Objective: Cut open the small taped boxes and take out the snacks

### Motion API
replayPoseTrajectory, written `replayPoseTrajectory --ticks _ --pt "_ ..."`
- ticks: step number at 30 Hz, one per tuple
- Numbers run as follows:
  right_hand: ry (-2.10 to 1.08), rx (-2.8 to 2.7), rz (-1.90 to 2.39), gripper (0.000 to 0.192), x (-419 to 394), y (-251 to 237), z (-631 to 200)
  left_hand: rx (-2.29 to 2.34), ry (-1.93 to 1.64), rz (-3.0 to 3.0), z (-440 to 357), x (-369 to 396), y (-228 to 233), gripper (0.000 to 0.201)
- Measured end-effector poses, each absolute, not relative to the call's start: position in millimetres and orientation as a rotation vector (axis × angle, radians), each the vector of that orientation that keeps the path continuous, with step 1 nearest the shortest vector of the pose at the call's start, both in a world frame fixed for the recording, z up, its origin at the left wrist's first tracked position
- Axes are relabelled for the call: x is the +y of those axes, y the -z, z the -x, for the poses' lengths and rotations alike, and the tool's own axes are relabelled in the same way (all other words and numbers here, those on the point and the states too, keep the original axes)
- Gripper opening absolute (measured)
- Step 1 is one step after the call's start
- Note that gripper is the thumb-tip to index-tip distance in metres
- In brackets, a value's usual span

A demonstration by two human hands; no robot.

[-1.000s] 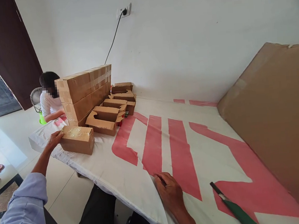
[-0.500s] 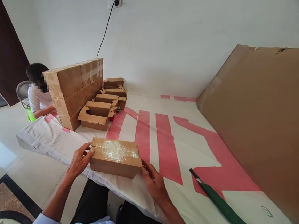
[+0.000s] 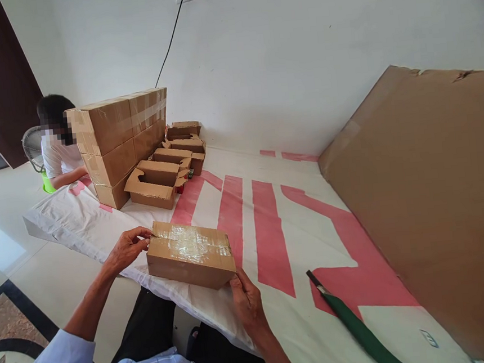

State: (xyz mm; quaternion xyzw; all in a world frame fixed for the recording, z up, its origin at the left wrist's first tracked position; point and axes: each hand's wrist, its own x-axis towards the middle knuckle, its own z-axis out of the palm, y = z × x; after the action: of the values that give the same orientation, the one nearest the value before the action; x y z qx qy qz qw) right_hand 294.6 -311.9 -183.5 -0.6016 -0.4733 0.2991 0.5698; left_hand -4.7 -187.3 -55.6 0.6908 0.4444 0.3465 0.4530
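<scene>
Left hand [image 3: 126, 250]: fingers curled, tips pinching the upper left edge of a taped cardboard box [image 3: 190, 253]. Right hand [image 3: 246, 297]: thumb pressed to the box's near right corner, the other fingers bent under or behind that corner and mostly hidden, so how firmly they close cannot be told. The box lies flat on the white and red sheet [image 3: 271, 230] that covers the table, close to the near edge, between the two hands. Clear tape crosses its top in a wrinkled patch.

To the right of the right hand, well apart from the box, a green-handled tool [image 3: 356, 329] lies on the sheet; its lower end is cut off by the frame edge. A large cardboard sheet [image 3: 434, 198] leans over the right side of the table, its far and right parts out of view.

At the far left of the table stands a stack of taped boxes [image 3: 115, 141], with several open boxes [image 3: 157, 180] just beside it; their contents cannot be made out. Behind the stack sits another person [image 3: 57, 155], largely hidden by it. A black cable [image 3: 168, 44] hangs down the wall.
</scene>
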Motion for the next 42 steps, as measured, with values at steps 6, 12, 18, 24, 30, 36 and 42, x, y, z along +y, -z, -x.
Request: replayPoseTrajectory --ticks 6,12,18,24,30,36,42 --pt "-0.707 -1.104 1.395 0.050 -311 185 -294 1.044 -0.770 -1.709 5 -174 46 0.021" --pt "-0.716 -1.077 1.402 0.049 -312 185 -294 0.947 -0.706 -1.695 9 -168 44 0.021" --pt "-0.729 -1.075 1.389 0.050 -311 185 -293 0.917 -0.699 -1.621 9 -166 44 0.019" --pt "-0.688 -1.115 1.379 0.045 -309 181 -293 0.946 -0.704 -1.660 3 -165 39 0.024" --pt "-0.591 -1.216 1.362 0.039 -299 168 -296 0.990 -0.705 -1.825 7 -157 31 0.030" --pt "0.059 -1.215 1.832 0.042 -328 175 -399 1.057 -0.672 -1.913 6 -152 31 0.033" --pt "-0.029 -1.196 2.559 0.053 -382 203 -498 1.114 -0.706 -1.940 0 -170 37 0.033"
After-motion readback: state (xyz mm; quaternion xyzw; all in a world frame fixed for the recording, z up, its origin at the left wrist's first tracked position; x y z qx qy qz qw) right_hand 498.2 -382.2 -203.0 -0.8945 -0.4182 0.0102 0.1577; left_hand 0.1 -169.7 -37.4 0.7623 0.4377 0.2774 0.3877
